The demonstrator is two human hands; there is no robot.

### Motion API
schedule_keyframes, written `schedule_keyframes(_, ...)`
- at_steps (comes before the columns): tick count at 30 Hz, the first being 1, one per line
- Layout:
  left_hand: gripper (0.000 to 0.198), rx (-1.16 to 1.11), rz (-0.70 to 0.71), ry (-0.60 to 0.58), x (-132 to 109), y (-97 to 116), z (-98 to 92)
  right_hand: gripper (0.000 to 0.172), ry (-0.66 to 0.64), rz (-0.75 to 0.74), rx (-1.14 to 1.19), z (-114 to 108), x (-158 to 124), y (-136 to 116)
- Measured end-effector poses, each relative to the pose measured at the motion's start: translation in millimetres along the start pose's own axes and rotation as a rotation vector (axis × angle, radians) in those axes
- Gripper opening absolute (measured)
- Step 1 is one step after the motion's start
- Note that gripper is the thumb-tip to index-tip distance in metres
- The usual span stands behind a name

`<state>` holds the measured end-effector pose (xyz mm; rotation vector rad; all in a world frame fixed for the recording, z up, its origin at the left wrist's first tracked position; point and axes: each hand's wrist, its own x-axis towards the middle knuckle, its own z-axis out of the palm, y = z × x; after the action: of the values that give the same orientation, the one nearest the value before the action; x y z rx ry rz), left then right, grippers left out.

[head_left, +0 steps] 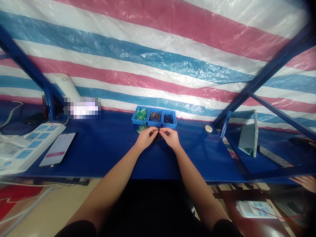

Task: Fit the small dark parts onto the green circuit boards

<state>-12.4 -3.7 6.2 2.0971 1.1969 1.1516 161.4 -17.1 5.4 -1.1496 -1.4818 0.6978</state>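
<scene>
My left hand [146, 136] and my right hand [171, 136] meet over the blue table, fingertips pinched together around a small dark piece [158, 131]. Its kind is too small to make out. More dark bits [157, 137] lie below the fingers. Beside my left fingers rests a green piece or packet [142, 128]. Just behind the hands stand three joined blue bins: the left bin [134, 121] has green pieces [141, 114], the middle one brass-coloured and dark small parts [156, 117], the right one small dark parts [168, 119].
At the left lie a phone [57, 149] and a large white power strip [32, 144]. A round pale object [208, 128] sits at the right, near the blue frame post [225, 125]. Another person's hand [306, 182] shows at the far right. A striped sheet [148, 65] hangs behind.
</scene>
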Motion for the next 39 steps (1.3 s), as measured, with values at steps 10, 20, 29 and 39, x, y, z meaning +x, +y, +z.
schedule_keyframes(10,0.026,-0.002,-0.001,-0.02,0.5,-3.3,1.0,0.025,-0.004,-0.008,0.007,0.6,0.1,0.8)
schedule_keyframes(20,0.024,0.023,-0.005,-0.008,0.3,-3.7,1.0,0.024,-0.014,-0.01,0.009,1.6,-0.2,2.3)
schedule_keyframes(29,0.025,0.012,-0.007,0.005,0.6,-3.9,1.6,0.023,0.008,-0.023,-0.009,0.3,0.1,0.5)
schedule_keyframes(39,0.027,0.029,0.027,-0.011,0.9,-3.6,0.6,0.023,0.003,-0.029,-0.006,0.8,-0.1,1.5)
